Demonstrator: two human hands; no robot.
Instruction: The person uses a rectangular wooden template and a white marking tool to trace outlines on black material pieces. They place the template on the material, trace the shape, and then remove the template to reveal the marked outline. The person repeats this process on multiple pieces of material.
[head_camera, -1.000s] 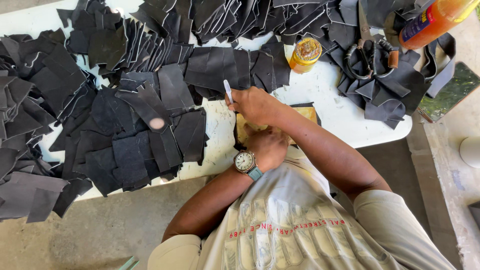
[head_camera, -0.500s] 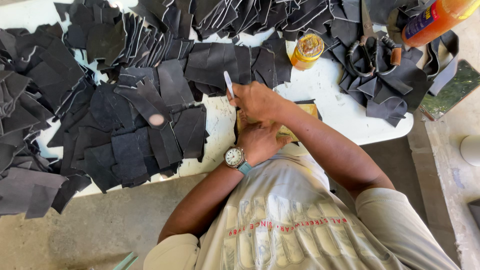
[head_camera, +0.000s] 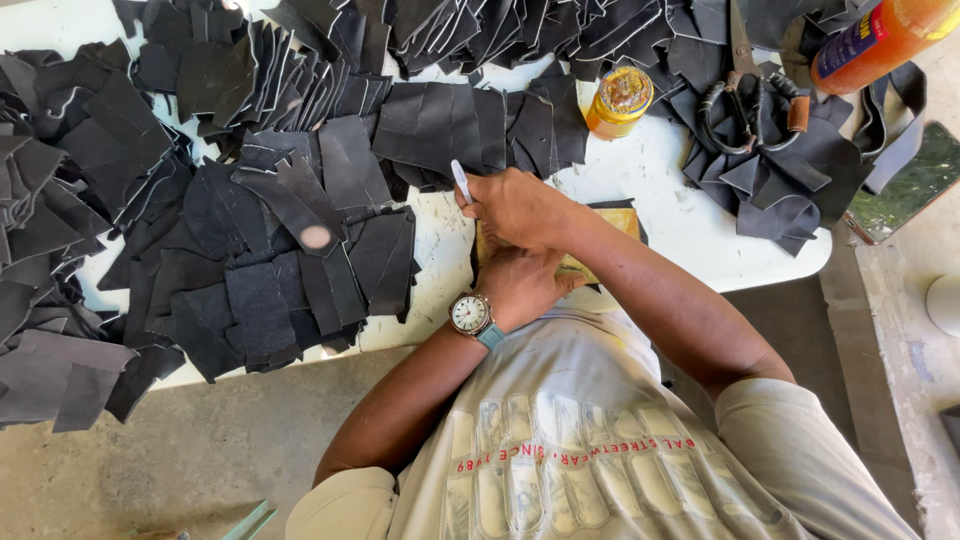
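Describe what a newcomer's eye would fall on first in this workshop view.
Heaps of dark cut pieces cover most of the white table. At its near edge the right hand holds a white pen, the left hand pressing a tan template. Scissors lie top right.

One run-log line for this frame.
right hand: holds white marker | left hand: presses tan template | black cut pieces beside | white table

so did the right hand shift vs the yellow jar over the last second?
No. The right hand, gripping a white marker, sits at the same offset below-left of the yellow jar; only the camera view drifted slightly.
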